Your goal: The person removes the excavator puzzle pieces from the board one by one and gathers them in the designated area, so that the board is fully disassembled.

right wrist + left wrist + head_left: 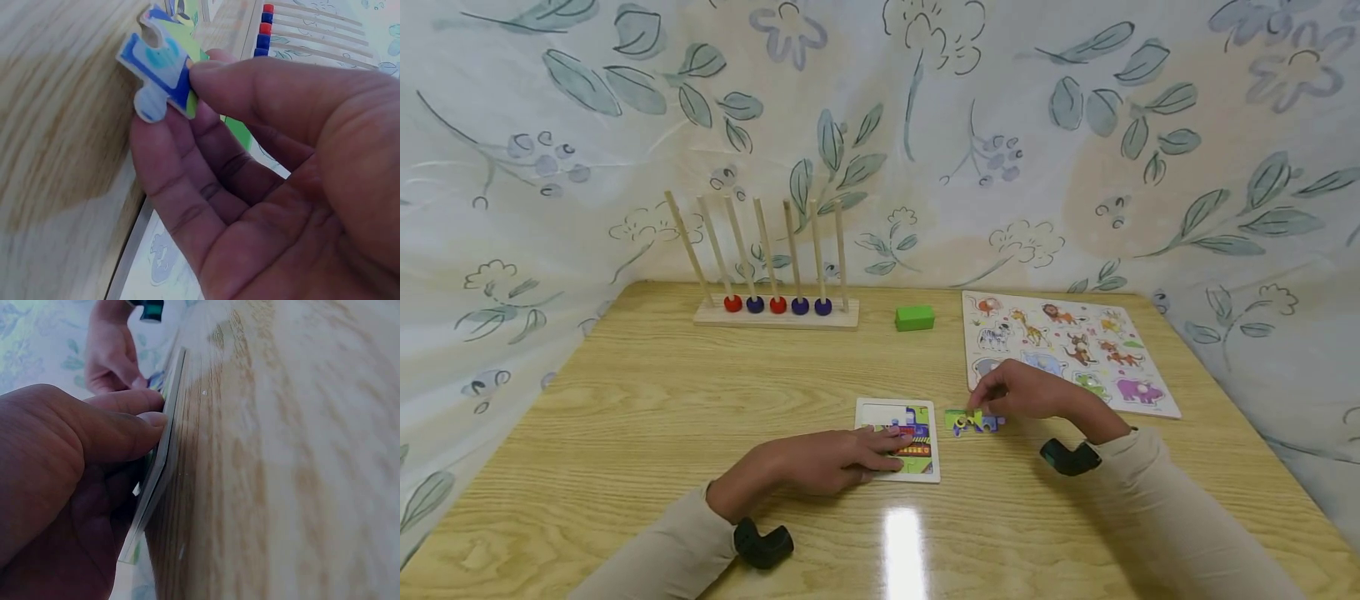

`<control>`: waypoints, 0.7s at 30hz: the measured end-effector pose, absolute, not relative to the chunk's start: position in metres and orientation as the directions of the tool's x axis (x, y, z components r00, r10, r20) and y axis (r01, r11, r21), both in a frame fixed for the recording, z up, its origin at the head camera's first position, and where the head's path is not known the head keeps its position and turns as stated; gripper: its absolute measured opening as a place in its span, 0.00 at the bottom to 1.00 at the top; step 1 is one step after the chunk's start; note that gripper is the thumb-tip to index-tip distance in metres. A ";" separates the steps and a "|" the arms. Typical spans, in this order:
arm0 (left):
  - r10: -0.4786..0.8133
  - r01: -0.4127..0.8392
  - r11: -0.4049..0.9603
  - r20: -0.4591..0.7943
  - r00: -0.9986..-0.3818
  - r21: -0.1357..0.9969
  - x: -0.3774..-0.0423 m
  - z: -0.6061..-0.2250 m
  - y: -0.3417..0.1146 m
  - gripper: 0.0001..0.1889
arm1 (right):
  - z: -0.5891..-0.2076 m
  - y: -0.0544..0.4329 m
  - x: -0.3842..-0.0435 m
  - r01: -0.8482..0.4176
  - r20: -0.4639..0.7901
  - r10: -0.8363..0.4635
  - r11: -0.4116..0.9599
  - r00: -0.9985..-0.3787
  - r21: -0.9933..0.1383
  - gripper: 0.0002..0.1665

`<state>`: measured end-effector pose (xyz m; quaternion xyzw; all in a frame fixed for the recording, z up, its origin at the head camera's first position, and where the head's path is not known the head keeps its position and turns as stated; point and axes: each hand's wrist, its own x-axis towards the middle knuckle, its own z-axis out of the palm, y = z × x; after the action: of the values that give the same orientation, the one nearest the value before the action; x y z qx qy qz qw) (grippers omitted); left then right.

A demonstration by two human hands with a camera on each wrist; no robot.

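Note:
A small square jigsaw puzzle (923, 467) in a white frame lies on the table, partly filled with coloured pieces. My left hand (831, 461) rests on it with the fingers spread over the picture. In the left wrist view, the thumb of my left hand (69, 437) lies at the edge of the puzzle board (164, 447). Just right of the frame, my right hand (1026, 392) pinches a jigsaw piece (159, 62), blue and green with a rounded knob, between thumb and fingers. Other loose pieces (958, 421) lie by its fingertips.
An animal peg puzzle board (1075, 321) lies at the right, close behind my right hand. Farther back are a green block (914, 317) and a wooden bead stand (775, 317) with upright rods and red and blue beads. A patterned cloth (880, 150) hangs behind the table.

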<state>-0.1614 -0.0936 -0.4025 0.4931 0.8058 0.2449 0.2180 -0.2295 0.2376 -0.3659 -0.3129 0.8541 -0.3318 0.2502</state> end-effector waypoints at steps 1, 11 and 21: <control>0.900 0.685 0.396 -0.111 -0.422 0.612 -0.161 -0.402 -0.094 0.23 | -0.366 0.238 -0.229 -0.366 -0.223 -0.696 0.589 -0.683 -0.720 0.09; 0.897 0.680 0.402 -0.115 -0.427 0.614 -0.161 -0.403 -0.094 0.23 | -0.364 0.242 -0.230 -0.415 -0.191 -0.692 0.605 -0.696 -0.679 0.09; 0.894 0.678 0.408 -0.117 -0.433 0.612 -0.161 -0.406 -0.093 0.23 | -0.362 0.247 -0.231 -0.430 -0.183 -0.682 0.623 -0.708 -0.653 0.09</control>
<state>-0.1607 -0.0930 -0.4056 0.4852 0.8098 0.2460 0.2197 -0.2310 0.2468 -0.3624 -0.3176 0.8754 -0.2963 0.2120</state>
